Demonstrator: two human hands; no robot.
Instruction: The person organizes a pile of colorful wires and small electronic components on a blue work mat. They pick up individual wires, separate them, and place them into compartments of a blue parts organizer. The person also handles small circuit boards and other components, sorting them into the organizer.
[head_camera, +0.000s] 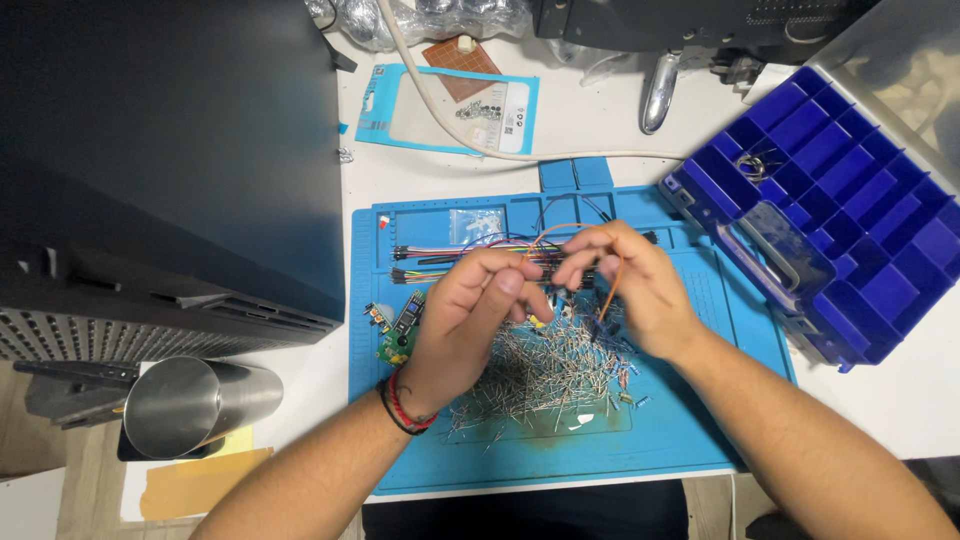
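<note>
My left hand (470, 310) curls its fingers narrow, grasp unclear; my right hand (625, 285) pinches an orange jumper wire (612, 285) above the resistor pile (545, 370) on the blue mat (680, 420).

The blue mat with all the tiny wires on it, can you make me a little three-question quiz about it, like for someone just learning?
1. True or false: the blue compartment box lies on the side of the right hand.
2. What is piled on the blue mat just below both hands? A) coins B) thin metal-legged parts C) screws
3. What is worn on the wrist of the left hand?

Key:
1. True.
2. B, the pile of thin-legged parts.
3. Red and black bands.
</note>
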